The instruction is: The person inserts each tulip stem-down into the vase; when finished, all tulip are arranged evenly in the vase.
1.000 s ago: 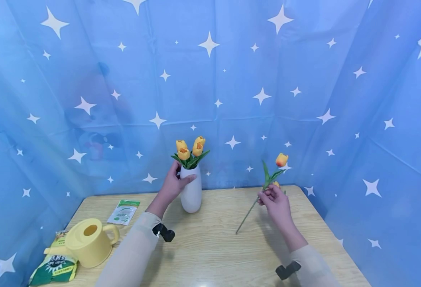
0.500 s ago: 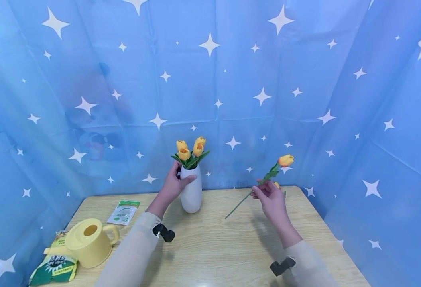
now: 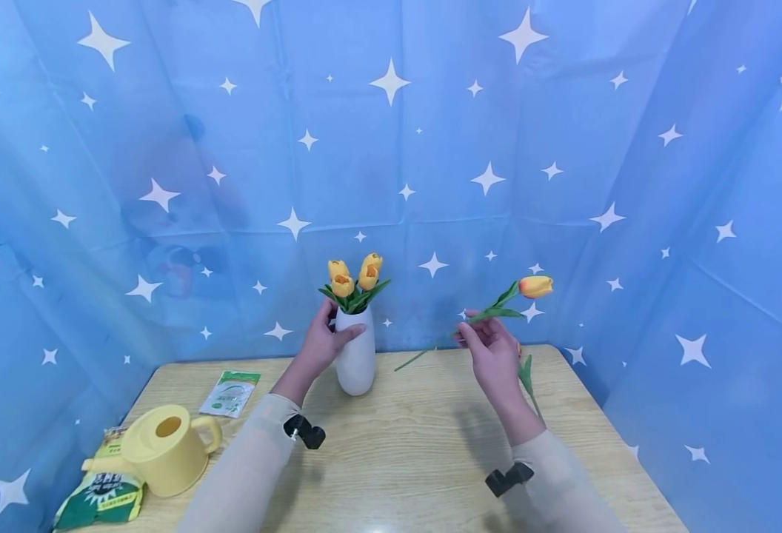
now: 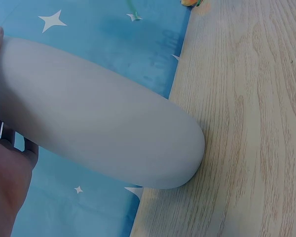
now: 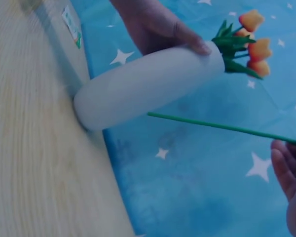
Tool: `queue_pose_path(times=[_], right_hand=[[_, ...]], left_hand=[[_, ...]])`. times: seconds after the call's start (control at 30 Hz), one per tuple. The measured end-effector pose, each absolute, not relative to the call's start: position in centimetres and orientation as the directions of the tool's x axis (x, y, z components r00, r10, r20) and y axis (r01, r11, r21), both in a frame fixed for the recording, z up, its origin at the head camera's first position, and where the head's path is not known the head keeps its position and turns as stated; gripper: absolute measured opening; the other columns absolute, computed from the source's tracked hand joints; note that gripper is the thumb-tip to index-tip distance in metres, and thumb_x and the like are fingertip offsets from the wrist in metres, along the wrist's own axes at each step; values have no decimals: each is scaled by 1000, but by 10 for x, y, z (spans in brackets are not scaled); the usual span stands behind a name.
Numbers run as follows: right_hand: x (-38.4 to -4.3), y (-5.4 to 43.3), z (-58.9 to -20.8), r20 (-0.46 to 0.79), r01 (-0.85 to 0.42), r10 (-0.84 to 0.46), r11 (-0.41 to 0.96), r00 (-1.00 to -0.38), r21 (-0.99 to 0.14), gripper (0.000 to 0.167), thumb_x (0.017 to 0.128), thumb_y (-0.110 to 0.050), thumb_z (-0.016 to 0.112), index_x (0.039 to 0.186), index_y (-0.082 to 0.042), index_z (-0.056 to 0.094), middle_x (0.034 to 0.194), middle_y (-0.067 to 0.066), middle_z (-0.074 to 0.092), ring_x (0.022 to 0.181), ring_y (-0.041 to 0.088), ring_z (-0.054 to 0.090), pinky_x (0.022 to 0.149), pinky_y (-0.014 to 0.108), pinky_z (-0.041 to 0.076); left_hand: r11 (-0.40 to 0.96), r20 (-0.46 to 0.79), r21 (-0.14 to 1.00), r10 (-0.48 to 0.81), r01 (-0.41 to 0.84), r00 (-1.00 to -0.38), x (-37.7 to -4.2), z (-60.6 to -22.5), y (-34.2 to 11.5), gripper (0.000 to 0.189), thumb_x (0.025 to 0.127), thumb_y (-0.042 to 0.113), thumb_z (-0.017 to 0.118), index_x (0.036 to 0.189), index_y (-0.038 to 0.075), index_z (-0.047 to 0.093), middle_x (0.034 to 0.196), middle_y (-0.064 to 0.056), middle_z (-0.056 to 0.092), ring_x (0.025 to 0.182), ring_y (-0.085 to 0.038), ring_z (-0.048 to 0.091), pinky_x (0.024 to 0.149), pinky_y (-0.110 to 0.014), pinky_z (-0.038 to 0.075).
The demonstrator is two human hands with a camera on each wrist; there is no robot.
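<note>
Near the table's back edge stands a white vase (image 3: 356,355) with several yellow-orange tulips (image 3: 341,286) in its mouth. My left hand (image 3: 320,342) grips the vase round its neck, thumb across the front; in the left wrist view the vase (image 4: 103,113) fills much of the picture. To the right, my right hand (image 3: 495,355) pinches a single tulip (image 3: 536,286) by its green stem, above the table. Its flower leans to the right and the bare stem points left toward the vase. The right wrist view has the stem (image 5: 222,126) apart from the vase (image 5: 148,86).
Another tulip (image 3: 527,377) lies on the table (image 3: 391,459), partly behind my right hand. On the left are a yellow watering can (image 3: 167,451), a green bag (image 3: 107,496) and a small packet (image 3: 229,394). A blue starred curtain (image 3: 391,163) hangs behind.
My right hand has moved left, bringing the tulip nearer the vase and tipping it so the stem lies flatter. The lying tulip shows more now. My left hand and the vase stay put.
</note>
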State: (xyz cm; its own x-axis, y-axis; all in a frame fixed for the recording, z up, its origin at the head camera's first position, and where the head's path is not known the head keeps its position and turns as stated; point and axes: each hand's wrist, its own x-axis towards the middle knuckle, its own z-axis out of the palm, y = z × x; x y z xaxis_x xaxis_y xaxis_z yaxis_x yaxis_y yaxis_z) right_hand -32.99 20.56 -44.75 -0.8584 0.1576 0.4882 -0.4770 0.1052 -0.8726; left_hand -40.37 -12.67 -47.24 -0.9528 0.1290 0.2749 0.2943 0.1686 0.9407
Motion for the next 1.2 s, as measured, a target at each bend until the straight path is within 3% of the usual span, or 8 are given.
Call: queue_pose_path(times=[0.3,0.8,1.2], right_hand=[[-329,189,-431,550,-557,216,34,-806,-830,21,108,-15,75,127,-6,70,113,31,74,90,18,79,83,33,65],[-329,169,-404,639,-677,276,-61,-718,-734,20,109,-12,73,126,-4,69,113,34,72,92,21,79,86,36,65],[-336,146,-387,707,-740,260,-50,-658,-670,17,108,-7,72,125,-4,70,109,30,74,91,20,79,84,36,65]], left_hand=[[173,281,938,129,301,-951,-403,-472,-126,62,95,39,90,142,25,53,145,-9,56,135,-35,57,113,-62,50],[163,247,950,126,266,-961,-402,-471,-125,65,96,39,90,146,28,51,152,-6,54,142,-35,53,117,-64,46],[174,263,944,122,281,-957,-401,-471,-124,64,96,37,90,146,26,51,150,-8,55,139,-36,55,115,-63,48]])
